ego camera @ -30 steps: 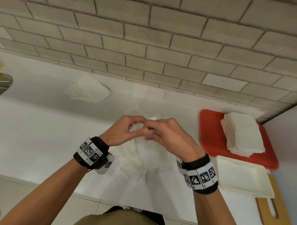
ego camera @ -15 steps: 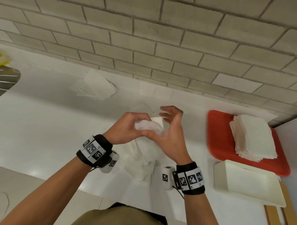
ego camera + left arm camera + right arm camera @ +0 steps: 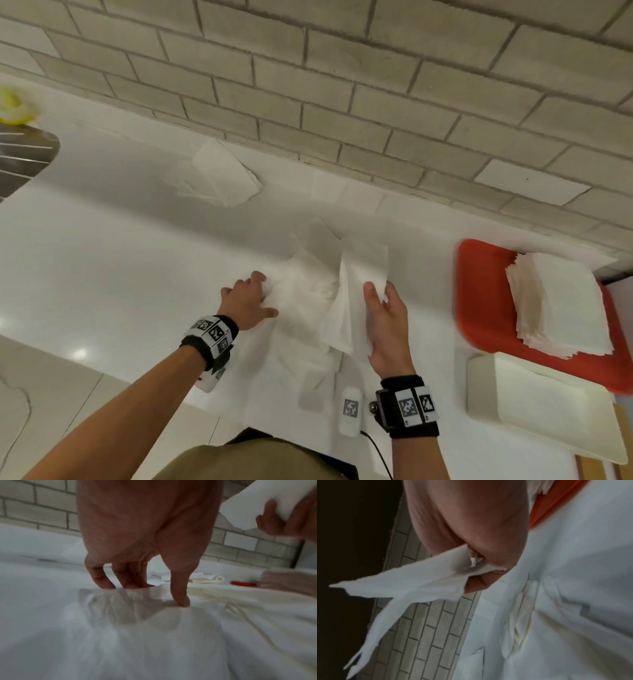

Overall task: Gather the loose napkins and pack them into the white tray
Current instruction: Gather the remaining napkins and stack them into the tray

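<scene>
A crumpled heap of loose white napkins (image 3: 301, 308) lies on the white counter in front of me. My left hand (image 3: 265, 294) rests on the heap's left side, and its fingertips and thumb (image 3: 181, 601) press into the paper. My right hand (image 3: 378, 291) pinches one napkin (image 3: 346, 308) between thumb and fingers just above the heap. The napkin (image 3: 412, 585) hangs unfolded from the pinch. The white tray (image 3: 479, 387) stands empty at the right, near the counter's front edge.
A red tray (image 3: 479, 291) behind the white one carries a neat napkin stack (image 3: 561, 301). Another napkin pile (image 3: 222, 178) and flat napkins (image 3: 342, 192) lie by the brick wall. A metal sink (image 3: 24, 154) is at the far left. A wooden board (image 3: 625, 435) lies under the white tray.
My hands were together, working one napkin above the heap. They have parted: the left dropped onto the heap, and the right drew the napkin to the right.
</scene>
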`<action>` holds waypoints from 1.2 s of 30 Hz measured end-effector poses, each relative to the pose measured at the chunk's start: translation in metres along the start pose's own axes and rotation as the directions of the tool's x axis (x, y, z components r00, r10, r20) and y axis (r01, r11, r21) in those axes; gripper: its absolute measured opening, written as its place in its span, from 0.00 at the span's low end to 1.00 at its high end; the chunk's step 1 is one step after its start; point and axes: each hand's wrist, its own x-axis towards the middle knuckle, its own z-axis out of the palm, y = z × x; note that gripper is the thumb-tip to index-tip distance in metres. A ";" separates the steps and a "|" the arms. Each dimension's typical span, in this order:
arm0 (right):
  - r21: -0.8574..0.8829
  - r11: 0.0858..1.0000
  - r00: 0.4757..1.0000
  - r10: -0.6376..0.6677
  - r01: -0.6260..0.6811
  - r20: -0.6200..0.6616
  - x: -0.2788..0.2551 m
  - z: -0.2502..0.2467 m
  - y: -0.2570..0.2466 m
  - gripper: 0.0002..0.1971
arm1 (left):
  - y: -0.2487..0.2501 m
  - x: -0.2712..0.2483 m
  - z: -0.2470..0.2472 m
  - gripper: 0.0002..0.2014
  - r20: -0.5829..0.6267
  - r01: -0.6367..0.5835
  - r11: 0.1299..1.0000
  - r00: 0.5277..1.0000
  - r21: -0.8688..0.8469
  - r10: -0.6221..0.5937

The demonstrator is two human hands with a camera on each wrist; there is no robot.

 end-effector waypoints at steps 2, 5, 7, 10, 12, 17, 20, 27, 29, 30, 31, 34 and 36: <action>0.066 0.996 0.998 0.058 -0.060 0.035 -0.003 0.009 -0.001 0.10 | 0.004 0.000 -0.002 0.25 0.050 -0.026 0.999 0.998 -0.034 0.028; 0.124 0.982 0.989 0.140 -0.145 0.049 -0.006 0.024 0.002 0.10 | 0.007 -0.008 -0.004 0.16 0.085 -0.085 0.992 0.992 -0.092 0.093; 0.187 0.964 0.981 0.174 -0.187 0.083 -0.008 0.032 0.003 0.12 | 0.005 -0.017 -0.005 0.15 0.043 -0.089 0.966 0.994 -0.244 0.102; 0.238 0.950 0.974 0.173 -0.204 0.146 -0.013 0.046 0.008 0.11 | 0.001 -0.036 -0.011 0.16 -0.027 -0.061 0.742 0.998 -0.668 0.058; 0.175 0.971 0.979 0.135 -0.161 0.155 -0.015 0.060 0.019 0.11 | 0.000 -0.052 -0.010 0.17 -0.016 -0.033 0.551 0.999 -0.834 0.037; -0.454 0.891 0.988 0.093 -0.025 0.127 -0.019 0.093 0.080 0.07 | -0.015 -0.082 0.016 0.11 0.152 0.158 0.264 0.988 -0.952 -0.042; -0.614 0.788 0.981 0.144 -0.035 0.129 -0.026 0.096 0.107 0.09 | -0.022 -0.097 0.028 0.14 0.211 0.215 0.147 0.976 -0.965 -0.046; -0.655 0.755 0.974 0.145 0.004 0.173 -0.037 0.097 0.117 0.08 | -0.020 -0.098 0.031 0.21 0.303 0.317 0.121 0.945 -0.940 -0.125; -0.700 0.712 0.980 0.098 0.052 0.172 -0.040 0.098 0.115 0.10 | -0.015 -0.100 0.034 0.13 0.178 0.217 0.265 0.970 -0.939 -0.165; -0.733 0.675 0.987 0.046 0.082 0.152 -0.042 0.096 0.114 0.13 | -0.010 -0.102 0.034 0.11 0.114 0.160 0.301 0.980 -0.940 -0.164; -0.748 0.656 0.991 -0.004 0.104 0.135 -0.044 0.092 0.112 0.18 | -0.006 -0.104 0.034 0.11 0.060 0.107 0.303 0.985 -0.947 -0.161; -0.575 0.817 0.982 0.069 0.044 0.173 -0.051 0.075 0.092 0.28 | 0.015 -0.115 0.030 0.22 -0.002 0.015 0.229 0.997 -0.973 -0.075; -0.455 0.890 0.945 0.143 0.006 0.293 -0.054 0.059 0.077 0.26 | 0.035 -0.120 0.022 0.24 -0.041 -0.030 0.184 0.998 -0.982 -0.055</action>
